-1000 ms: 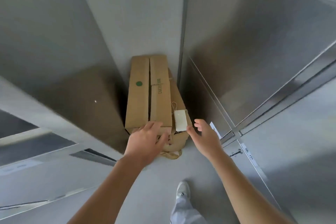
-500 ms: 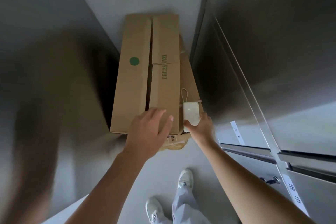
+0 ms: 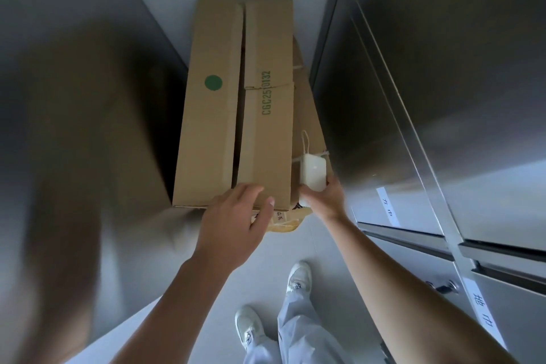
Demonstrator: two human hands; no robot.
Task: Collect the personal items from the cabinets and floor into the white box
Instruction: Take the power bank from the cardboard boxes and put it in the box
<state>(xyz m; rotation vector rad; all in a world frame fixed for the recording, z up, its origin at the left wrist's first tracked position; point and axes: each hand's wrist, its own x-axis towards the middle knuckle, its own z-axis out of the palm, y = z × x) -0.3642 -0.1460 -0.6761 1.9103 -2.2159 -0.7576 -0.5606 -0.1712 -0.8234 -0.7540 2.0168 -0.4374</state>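
Note:
A small white rounded device with a thin white cord loop lies on the right side of a stack of brown cardboard. My right hand grips its near end from below. My left hand rests with spread fingers on the near edge of the top cardboard box, which bears a green dot and green print. A second, flatter cardboard piece lies under it, tied with pale string. The white box is not in view.
Grey metal cabinets with paper labels and a key in one lock stand on the right. A grey blurred cabinet side fills the left. My white shoes stand on the pale floor below the stack.
My right hand reached the white device and closed on it. The camera moved closer to the cardboard stack, and my left hand stayed on the box edge.

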